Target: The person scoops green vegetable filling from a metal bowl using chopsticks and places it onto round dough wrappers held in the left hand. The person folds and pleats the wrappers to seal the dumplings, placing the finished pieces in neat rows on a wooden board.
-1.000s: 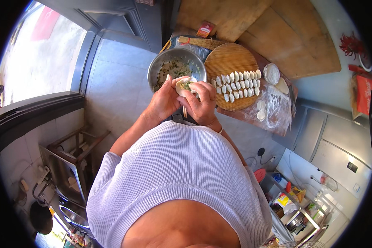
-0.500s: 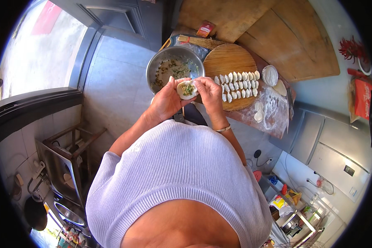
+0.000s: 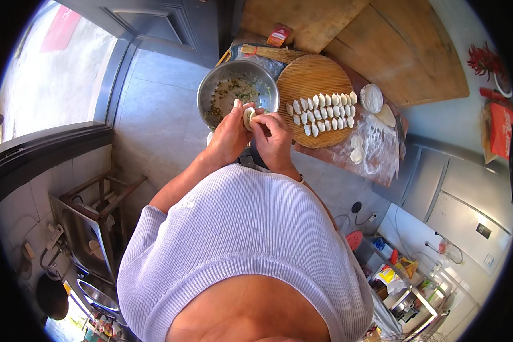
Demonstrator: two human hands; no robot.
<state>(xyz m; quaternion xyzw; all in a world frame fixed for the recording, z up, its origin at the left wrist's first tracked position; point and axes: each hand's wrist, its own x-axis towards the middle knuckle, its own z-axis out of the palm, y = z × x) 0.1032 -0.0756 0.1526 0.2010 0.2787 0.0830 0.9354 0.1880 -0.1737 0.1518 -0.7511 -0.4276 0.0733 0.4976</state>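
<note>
A pale, partly folded dumpling (image 3: pixel 248 118) is held between both hands in front of my chest. My left hand (image 3: pixel 228 134) cradles it from the left, thumb up along its side. The fingers of my right hand (image 3: pixel 273 137) pinch its right edge. Just beyond the hands stands a steel bowl (image 3: pixel 206 91) with green and brown filling (image 3: pixel 237 88) on its bottom and wall. Right of the bowl, several finished dumplings (image 3: pixel 323 113) lie in three rows on a round slatted wooden board (image 3: pixel 305 77).
Floury dough wrappers (image 3: pixel 356 149) rest on the table (image 3: pixel 382 171) right of the board. A white flour bowl (image 3: pixel 371 98) and a flat dough piece (image 3: pixel 386 115) lie farther right. Behind the board are a straw brush (image 3: pixel 271 53) and a red packet (image 3: pixel 279 35). A metal-topped stand (image 3: pixel 91 233) is at left.
The wrapper lay open with filling showing; now it is folded over and the filling is mostly hidden. My right hand has moved left and down, closing in on the wrapper's edge.
</note>
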